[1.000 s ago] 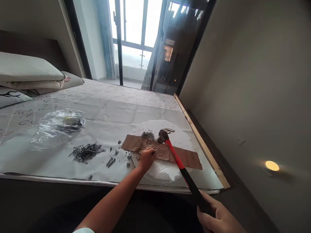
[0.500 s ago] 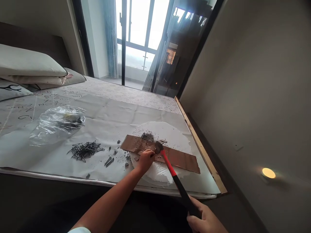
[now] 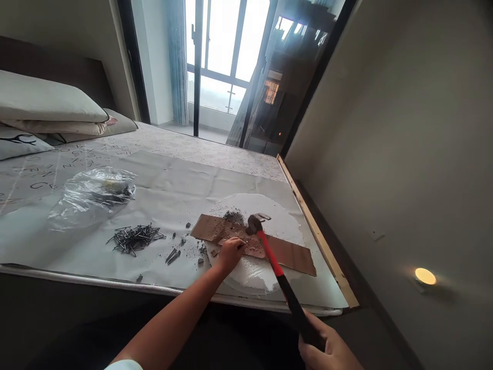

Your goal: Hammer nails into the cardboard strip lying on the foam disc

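Right hand [image 3: 327, 348], fingers [image 3: 314, 343] clamped on red-handled hammer [image 3: 271, 258], head above brown strip [image 3: 295, 259]. Left hand [image 3: 230, 255], fingers [image 3: 239, 243] pinched together on strip, beside white foam disc [image 3: 254, 277].

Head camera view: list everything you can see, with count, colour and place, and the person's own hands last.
claw hammer: one, red-and-black handle, dark head, above the brown strip
brown strip: one, pitted with holes, across the foam disc
white foam disc: one, on the paper sheet
nails: many, dark grey, loose pile left of the disc
clear plastic bag: one, farther left
paper sheet: one, off-white, over the bed
pillows: several, pale, at the bed's head
wooden batten: one, pale, along the bed's right edge
left hand: one, on the brown strip
right hand: one, gripping the hammer's handle
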